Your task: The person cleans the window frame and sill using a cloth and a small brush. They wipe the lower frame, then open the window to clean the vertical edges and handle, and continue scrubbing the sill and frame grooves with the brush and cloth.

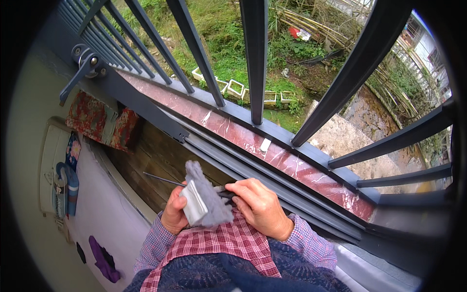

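Note:
Before my body, my left hand point(174, 213) grips a pale silvery block-shaped piece point(195, 204), whose material I cannot tell. Grey fluffy fibre point(215, 206) covers the side of it that faces my right hand. A thin dark rod point(164, 179) sticks out to the left, past the fingertips of my left hand. My right hand point(261, 208) pinches a small dark piece point(227, 195) at the right edge of the fluff; its shape is partly hidden by the fingers. A red checked apron point(219, 241) lies just below both hands.
Dark metal bars point(255, 65) rise beyond a sliding window track point(219, 146) and a red marbled sill point(237, 127). A small white piece point(265, 145) lies on the sill. At left are a window handle point(85, 65), a red patterned box point(98, 120) and a purple cloth point(102, 259).

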A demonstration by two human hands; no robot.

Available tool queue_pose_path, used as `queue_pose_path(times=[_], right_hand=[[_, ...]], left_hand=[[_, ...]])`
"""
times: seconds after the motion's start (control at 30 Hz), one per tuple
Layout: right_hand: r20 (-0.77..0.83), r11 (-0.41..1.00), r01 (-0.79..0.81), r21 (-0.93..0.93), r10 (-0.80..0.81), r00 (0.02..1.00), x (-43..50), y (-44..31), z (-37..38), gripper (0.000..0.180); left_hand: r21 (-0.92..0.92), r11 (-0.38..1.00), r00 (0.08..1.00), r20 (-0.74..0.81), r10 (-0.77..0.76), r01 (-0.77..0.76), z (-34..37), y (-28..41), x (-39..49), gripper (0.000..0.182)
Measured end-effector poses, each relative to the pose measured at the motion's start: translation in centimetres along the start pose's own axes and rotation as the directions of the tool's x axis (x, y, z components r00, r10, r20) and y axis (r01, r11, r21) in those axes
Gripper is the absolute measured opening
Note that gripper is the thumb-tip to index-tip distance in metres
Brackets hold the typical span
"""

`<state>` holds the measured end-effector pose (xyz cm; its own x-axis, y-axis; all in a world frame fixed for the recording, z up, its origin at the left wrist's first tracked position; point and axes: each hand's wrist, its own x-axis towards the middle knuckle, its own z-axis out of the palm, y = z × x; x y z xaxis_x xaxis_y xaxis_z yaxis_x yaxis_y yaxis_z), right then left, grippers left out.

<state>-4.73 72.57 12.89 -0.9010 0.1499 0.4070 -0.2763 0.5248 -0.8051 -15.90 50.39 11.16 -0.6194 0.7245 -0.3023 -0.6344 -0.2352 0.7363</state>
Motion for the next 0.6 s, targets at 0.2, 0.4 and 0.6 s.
queue_pose_path(times=[0.2, 0.4, 0.6], right_hand=[[0.046, 0.991, -0.066, 0.116, 0.061, 0.997, 0.1, -0.2, 0.0, 0.038], [-0.116, 0.978, -0.106, 0.178, 0.128, 0.985, -0.1, -1.3, 0.3, 0.049], [-0.059, 0.998, 0.017, -0.055, -0.020, 0.998, 0.9, -1.9, 2.4, 0.039]], left_hand=[[-0.103, 0.987, 0.989, -0.097, 0.114, -0.124, -0.2, 0.6, 0.7, 0.067], [0.088, 0.989, 0.984, -0.119, 0.131, -0.121, -0.7, 0.9, 1.5, 0.055], [-0.132, 0.982, 0.986, -0.115, 0.123, -0.138, -3.0, 3.0, 1.0, 0.056]])
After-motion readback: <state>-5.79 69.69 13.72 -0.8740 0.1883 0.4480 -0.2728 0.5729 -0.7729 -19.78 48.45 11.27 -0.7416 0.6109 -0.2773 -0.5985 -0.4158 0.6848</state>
